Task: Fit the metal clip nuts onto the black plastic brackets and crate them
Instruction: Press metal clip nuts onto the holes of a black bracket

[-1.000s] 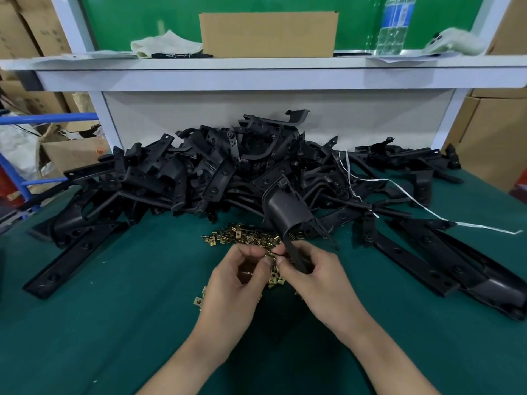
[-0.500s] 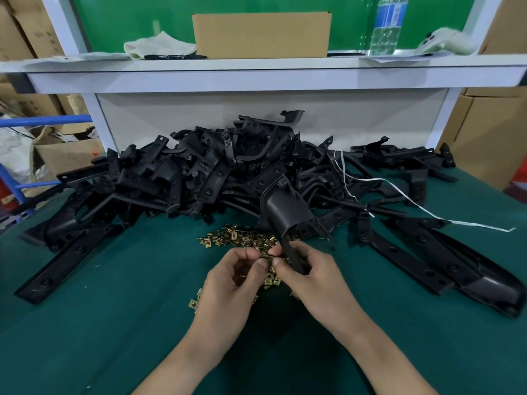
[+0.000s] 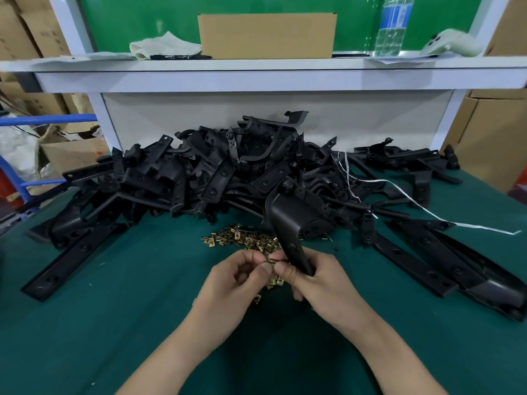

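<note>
Right hand clenched round the narrow lower end of one black bracket, with the wider curved end standing up and away from the person. Left hand pinches a single clip nut between thumb and forefinger, held against the edge of the bracket's lower strip; whether it is seated cannot be told. Both hands are low over the green surface. The loose clip nuts lie in a small scatter just beyond the hands, some under them, and the heap of brackets lies behind that, near the back panel. Handling, judged: the bracket looks like rigid moulded plastic, light and matte, so unlikely to slip. It is best held low on the flat strip close to the hole, as it is here, so the edge is steady for the clip. The nut is small, thin sprung metal and easily dropped. Pinch it by its flat faces and push its open mouth squarely onto the edge; a skewed push will probably jam or bend it. Containers: no crate in view. A cardboard box stands on the shelf, contents hidden. Beside it stands a clear bottle, fill level unclear.
</note>
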Demonstrator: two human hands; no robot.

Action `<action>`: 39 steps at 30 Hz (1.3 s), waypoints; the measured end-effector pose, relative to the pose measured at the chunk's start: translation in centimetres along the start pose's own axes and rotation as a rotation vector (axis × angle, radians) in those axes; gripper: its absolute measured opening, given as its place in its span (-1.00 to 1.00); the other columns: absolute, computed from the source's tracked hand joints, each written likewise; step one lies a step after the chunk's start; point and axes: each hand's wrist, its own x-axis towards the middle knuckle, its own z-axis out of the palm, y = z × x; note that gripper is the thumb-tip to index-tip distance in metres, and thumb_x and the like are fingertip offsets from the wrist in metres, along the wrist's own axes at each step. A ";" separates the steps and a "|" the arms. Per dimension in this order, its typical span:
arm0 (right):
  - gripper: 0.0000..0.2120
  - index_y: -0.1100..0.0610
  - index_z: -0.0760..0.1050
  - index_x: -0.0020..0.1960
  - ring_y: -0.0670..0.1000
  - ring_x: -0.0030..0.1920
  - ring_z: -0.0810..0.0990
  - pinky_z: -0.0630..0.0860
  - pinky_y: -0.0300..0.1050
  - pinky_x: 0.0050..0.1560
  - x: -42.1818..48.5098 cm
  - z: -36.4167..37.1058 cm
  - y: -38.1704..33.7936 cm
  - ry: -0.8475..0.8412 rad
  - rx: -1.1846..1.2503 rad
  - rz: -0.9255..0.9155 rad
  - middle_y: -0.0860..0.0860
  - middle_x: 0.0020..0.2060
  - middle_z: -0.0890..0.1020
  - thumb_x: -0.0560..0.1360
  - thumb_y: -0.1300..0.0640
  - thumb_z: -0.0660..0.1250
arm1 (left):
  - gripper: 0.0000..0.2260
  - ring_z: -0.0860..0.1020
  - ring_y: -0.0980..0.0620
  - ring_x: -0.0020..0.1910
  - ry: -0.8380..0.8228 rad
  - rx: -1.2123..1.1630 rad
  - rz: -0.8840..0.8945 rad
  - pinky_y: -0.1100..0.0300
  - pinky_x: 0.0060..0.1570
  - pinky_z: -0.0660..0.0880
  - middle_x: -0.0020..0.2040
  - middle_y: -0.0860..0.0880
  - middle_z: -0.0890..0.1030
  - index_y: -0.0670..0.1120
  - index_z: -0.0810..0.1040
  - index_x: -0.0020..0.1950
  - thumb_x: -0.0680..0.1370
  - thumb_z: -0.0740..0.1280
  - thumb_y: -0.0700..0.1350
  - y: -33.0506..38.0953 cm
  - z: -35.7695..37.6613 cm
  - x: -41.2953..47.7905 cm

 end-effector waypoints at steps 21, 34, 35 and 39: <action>-0.86 -0.21 0.58 0.00 -0.13 -0.33 0.62 0.53 -0.29 -0.25 -0.5 2.1 0.5 0.120 -0.051 -0.003 -0.14 -0.36 0.64 0.61 0.04 0.34 | -0.96 0.64 0.25 -0.17 0.236 0.109 -0.013 0.47 -0.19 0.46 -0.17 0.15 0.71 0.01 0.63 -0.07 0.53 0.47 -0.10 -0.4 0.6 0.2; -0.92 -0.14 0.54 0.09 -0.22 -0.20 0.58 0.42 -0.40 -0.18 -0.6 2.5 1.3 0.208 -0.338 -0.115 -0.34 -0.20 0.60 0.62 0.01 0.31 | -0.93 0.64 0.23 -0.15 0.171 0.269 0.032 0.45 -0.17 0.47 -0.16 0.18 0.70 0.10 0.64 -0.13 0.54 0.47 -0.05 -0.4 -0.5 0.5; -0.91 -0.15 0.55 0.09 -0.21 -0.27 0.57 0.43 -0.39 -0.21 -0.5 2.5 1.2 0.186 -0.256 -0.095 -0.31 -0.26 0.60 0.63 0.00 0.30 | -0.93 0.64 0.22 -0.14 0.183 0.220 0.031 0.45 -0.15 0.48 -0.16 0.16 0.71 0.09 0.65 -0.13 0.52 0.48 -0.07 -0.4 -0.5 0.6; -0.89 -0.18 0.59 0.10 -0.15 -0.41 0.52 0.44 -0.30 -0.34 -0.4 2.3 0.7 0.065 0.003 -0.006 -0.12 -0.42 0.57 0.62 -0.03 0.32 | -0.87 0.64 0.21 -0.18 0.201 0.078 -0.004 0.43 -0.16 0.48 -0.18 0.09 0.72 0.04 0.67 -0.12 0.42 0.46 0.06 -0.3 -0.4 0.6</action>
